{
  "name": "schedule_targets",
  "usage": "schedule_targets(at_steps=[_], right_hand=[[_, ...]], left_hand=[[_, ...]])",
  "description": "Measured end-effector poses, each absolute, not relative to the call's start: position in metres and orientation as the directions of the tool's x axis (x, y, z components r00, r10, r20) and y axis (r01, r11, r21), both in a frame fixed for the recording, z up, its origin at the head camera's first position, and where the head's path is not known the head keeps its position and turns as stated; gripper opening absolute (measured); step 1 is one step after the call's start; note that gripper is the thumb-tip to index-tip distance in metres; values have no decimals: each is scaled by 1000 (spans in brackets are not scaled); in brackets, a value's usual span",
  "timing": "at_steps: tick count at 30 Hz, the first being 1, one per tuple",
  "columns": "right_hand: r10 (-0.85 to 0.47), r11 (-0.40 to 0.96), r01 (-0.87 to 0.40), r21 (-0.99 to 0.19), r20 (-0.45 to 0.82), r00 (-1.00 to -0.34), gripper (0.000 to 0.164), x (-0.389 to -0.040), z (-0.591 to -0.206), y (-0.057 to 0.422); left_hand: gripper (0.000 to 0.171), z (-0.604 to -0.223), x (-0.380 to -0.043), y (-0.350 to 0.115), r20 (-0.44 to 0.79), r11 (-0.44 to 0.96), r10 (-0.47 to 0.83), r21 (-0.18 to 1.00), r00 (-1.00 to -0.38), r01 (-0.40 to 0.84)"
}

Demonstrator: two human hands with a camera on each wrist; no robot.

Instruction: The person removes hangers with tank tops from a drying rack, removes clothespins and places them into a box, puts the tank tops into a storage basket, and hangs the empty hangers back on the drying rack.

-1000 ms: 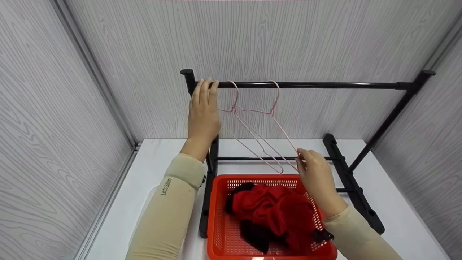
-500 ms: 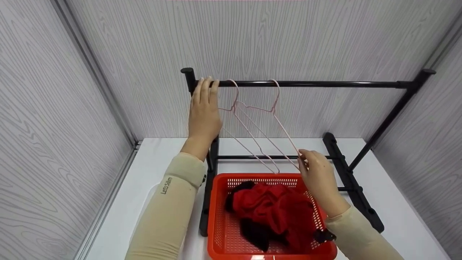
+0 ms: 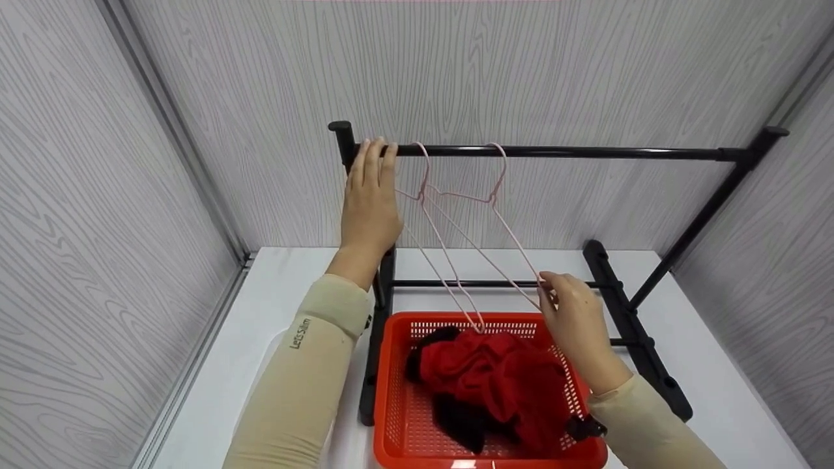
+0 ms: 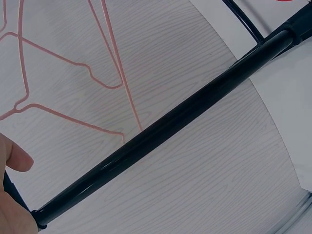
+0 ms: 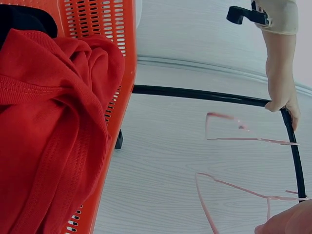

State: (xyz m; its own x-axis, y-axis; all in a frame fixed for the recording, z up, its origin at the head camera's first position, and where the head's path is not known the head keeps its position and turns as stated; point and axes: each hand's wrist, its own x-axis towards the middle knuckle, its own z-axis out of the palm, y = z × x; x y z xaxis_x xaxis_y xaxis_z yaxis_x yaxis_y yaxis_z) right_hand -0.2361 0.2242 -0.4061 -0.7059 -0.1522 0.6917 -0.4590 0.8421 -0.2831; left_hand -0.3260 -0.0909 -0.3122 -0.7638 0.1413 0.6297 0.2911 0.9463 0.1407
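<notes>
My left hand (image 3: 370,208) holds the left end of the black clothes rack's top rail (image 3: 606,152), its fingers laid over the bar. In the right wrist view, its thumb shows at the rack's corner. My right hand (image 3: 576,319) pinches the lower right end of a pink wire hanger (image 3: 515,242), whose hook hangs on the rail. A second pink hanger (image 3: 440,241) dangles between it and my left hand, its lower tip over the basket. The left hand hides part of this hanger.
Below the rail stands a red plastic basket (image 3: 383,391) with a red garment (image 3: 495,378) and black cloth (image 3: 456,423) inside. The rack's black foot (image 3: 625,332) lies on the white table (image 3: 717,384) at right. Pale wood-grain walls (image 3: 521,71) enclose the sides and back.
The second hanger's lower tip has swung left and down, towards the basket's middle. Both hands keep almost the same places and grips.
</notes>
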Motion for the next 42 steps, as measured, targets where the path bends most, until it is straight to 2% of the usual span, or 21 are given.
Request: schedule_targets(at_steps=[3, 6, 12, 22, 32, 36, 42], right_hand=[[-154, 840, -464, -281, 697, -700, 20, -236, -406, 226], [-152, 841, -463, -281, 698, -699, 21, -235, -407, 227], [-152, 839, -459, -292, 684, -713, 20, -234, -406, 229], [-160, 845, -464, -266, 704, -692, 16, -232, -405, 236], [-178, 835, -483, -263, 702, -690, 17, -230, -403, 238], [-188, 833, -489, -258, 699, -690, 16, -229, -401, 238], [-213, 830, -508, -232, 709, -672, 16, -227, -399, 237]], left_hand=[[92, -313, -327, -92, 626, 945, 158, 129, -764, 301], [87, -314, -327, -93, 616, 943, 171, 124, -769, 310], [84, -313, -322, -91, 599, 920, 173, 185, -782, 346], [75, -319, -309, -85, 655, 896, 178, 201, -734, 395], [66, -318, -287, -78, 635, 840, 201, 281, -746, 465], [64, -320, -277, -79, 620, 830, 234, 274, -749, 485], [62, -329, -264, -86, 639, 825, 274, 227, -718, 518]])
